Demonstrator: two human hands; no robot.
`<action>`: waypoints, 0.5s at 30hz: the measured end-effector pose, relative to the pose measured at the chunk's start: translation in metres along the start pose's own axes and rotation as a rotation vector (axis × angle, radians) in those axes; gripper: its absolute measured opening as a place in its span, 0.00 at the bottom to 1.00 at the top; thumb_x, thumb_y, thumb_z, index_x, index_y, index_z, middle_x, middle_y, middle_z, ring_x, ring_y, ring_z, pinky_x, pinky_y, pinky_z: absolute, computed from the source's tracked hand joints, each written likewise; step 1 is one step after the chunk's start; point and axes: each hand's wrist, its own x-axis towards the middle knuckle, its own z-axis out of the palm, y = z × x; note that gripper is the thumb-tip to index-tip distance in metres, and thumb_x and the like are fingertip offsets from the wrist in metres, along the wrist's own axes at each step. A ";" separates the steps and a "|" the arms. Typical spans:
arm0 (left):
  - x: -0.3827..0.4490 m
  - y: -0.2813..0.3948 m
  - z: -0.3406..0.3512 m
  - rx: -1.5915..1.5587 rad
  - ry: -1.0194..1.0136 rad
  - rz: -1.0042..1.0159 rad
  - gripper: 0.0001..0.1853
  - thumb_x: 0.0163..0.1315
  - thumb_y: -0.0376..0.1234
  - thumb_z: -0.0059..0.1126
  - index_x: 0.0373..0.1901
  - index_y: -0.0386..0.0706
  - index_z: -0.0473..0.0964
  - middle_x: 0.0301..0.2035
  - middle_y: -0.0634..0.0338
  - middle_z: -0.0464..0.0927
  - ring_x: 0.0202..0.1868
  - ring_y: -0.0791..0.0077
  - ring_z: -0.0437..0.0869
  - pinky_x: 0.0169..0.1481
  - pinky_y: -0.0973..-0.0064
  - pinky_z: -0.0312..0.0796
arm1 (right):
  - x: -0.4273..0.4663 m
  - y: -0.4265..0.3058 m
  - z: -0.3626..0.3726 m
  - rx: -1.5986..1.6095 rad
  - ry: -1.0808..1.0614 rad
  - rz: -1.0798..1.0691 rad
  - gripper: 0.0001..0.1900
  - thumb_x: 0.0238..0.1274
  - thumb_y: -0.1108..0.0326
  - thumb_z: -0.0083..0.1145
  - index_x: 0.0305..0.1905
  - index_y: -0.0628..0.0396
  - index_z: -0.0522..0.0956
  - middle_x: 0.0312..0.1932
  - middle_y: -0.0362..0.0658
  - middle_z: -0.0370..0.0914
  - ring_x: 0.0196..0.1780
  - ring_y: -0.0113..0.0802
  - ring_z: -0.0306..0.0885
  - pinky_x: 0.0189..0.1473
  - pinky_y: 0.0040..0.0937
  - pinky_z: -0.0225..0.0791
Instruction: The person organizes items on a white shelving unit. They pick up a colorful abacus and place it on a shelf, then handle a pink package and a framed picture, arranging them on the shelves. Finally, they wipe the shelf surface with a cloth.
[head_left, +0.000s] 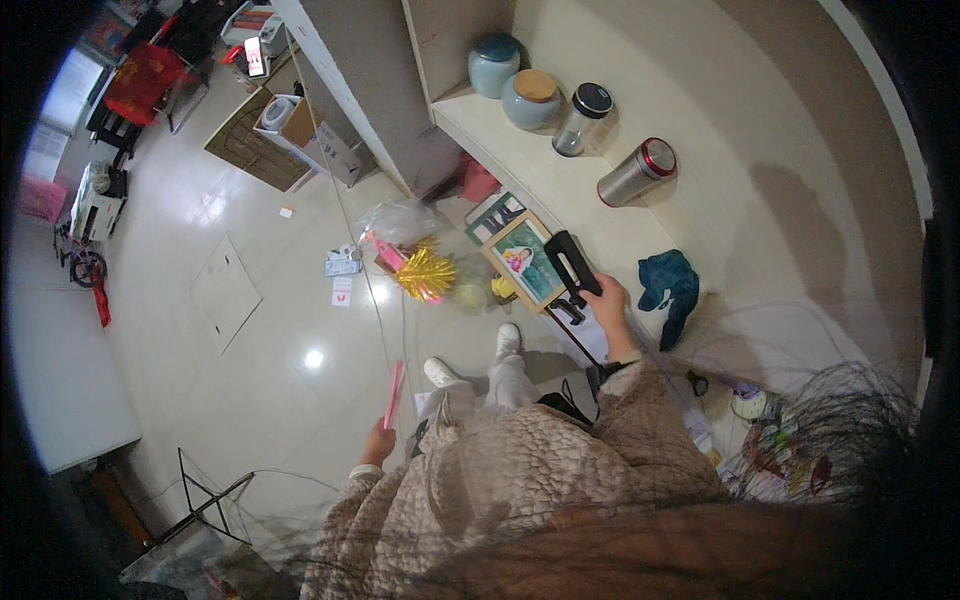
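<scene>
My right hand (609, 307) grips a black plastic piece with a long slot (574, 262), just over the edge of a pale shelf (660, 232). Leaning below that edge is a wood-framed photo (529, 259), partly covered by the black piece. A smaller black part (568, 311) shows under the hand; whether it is joined to the piece cannot be told. Low on the left, my left hand (377, 444) holds thin pink sticks or strips (394, 394) out over the floor.
The shelf carries two blue-grey jars (531, 105), a glass bottle (581, 120), a steel thermos (637, 172) and teal cloth (667, 289). On the tiled floor lie gold tinsel (425, 274), a clear plastic bag (401, 223) and small cards (341, 291). A cable (367, 277) crosses the floor. A black metal stand (202, 510) is lower left.
</scene>
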 end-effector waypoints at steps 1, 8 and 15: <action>0.005 -0.001 0.000 0.021 -0.015 -0.027 0.18 0.53 0.31 0.45 0.48 0.40 0.67 0.32 0.42 0.76 0.37 0.45 0.78 0.40 0.56 0.70 | -0.013 0.008 -0.012 0.043 0.004 0.025 0.21 0.38 0.73 0.67 0.44 0.63 0.75 0.37 0.53 0.77 0.40 0.44 0.77 0.41 0.37 0.70; 0.014 0.037 -0.021 0.051 -0.042 0.048 0.19 0.52 0.31 0.46 0.49 0.41 0.67 0.29 0.45 0.78 0.34 0.50 0.80 0.39 0.58 0.71 | -0.107 0.064 -0.057 -0.045 0.029 0.288 0.22 0.38 0.72 0.68 0.44 0.62 0.75 0.40 0.53 0.76 0.42 0.47 0.76 0.42 0.41 0.70; 0.040 0.035 -0.042 0.184 -0.090 0.174 0.14 0.56 0.30 0.48 0.45 0.42 0.64 0.22 0.59 0.73 0.21 0.74 0.75 0.22 0.76 0.69 | -0.162 0.115 -0.058 -0.362 0.098 0.439 0.25 0.35 0.72 0.70 0.45 0.61 0.75 0.41 0.55 0.75 0.46 0.51 0.73 0.45 0.46 0.67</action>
